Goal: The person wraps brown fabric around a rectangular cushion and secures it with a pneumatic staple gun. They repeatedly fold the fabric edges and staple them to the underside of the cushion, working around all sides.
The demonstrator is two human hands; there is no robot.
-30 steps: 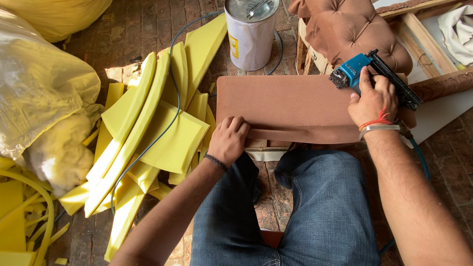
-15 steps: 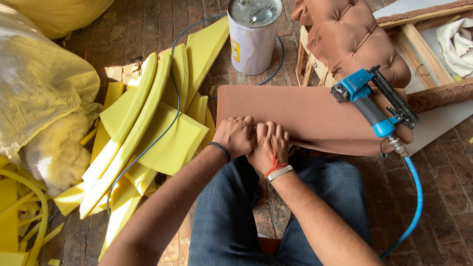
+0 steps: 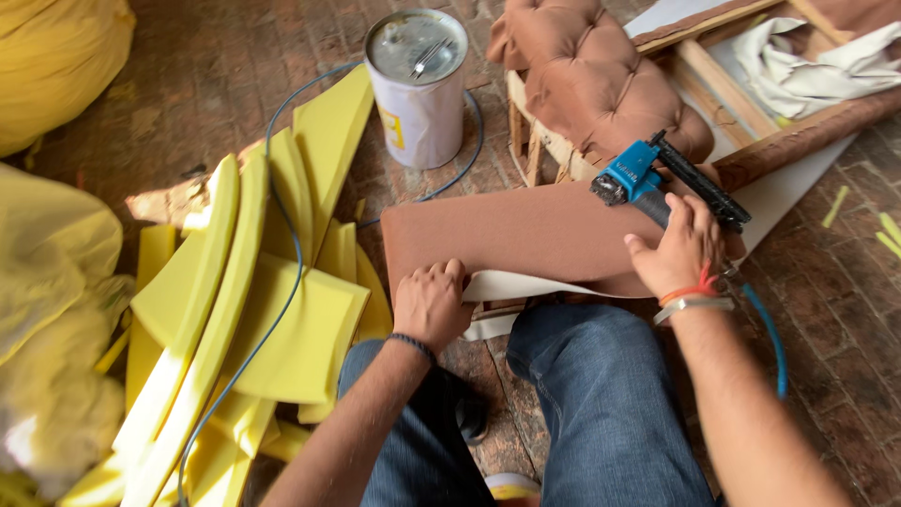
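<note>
brown upholstery panel [image 3: 526,235] lies across the person's knees, low in the middle of the view, its near edge folded so the pale backing shows. far left, yellow plastic-wrapped bundles [image 3: 56,244] crowd the floor, then a fan of yellow foam offcuts [image 3: 272,310] with a thin blue air hose [image 3: 282,282] running over them. the left hand [image 3: 430,302] is closed, knuckles curled, pinching the panel's folded near-left edge, seemingly to keep the fabric taut. behind stands a white metal can [image 3: 419,89] with its lid on. the right hand [image 3: 678,249] wraps around the handle of a blue pneumatic stapler [image 3: 657,183] resting on the panel's right end. a tufted brown cushion [image 3: 601,75] on a wooden frame [image 3: 741,84] hems in the far right; bare brick floor [image 3: 845,310] gives room at lower right.
</note>
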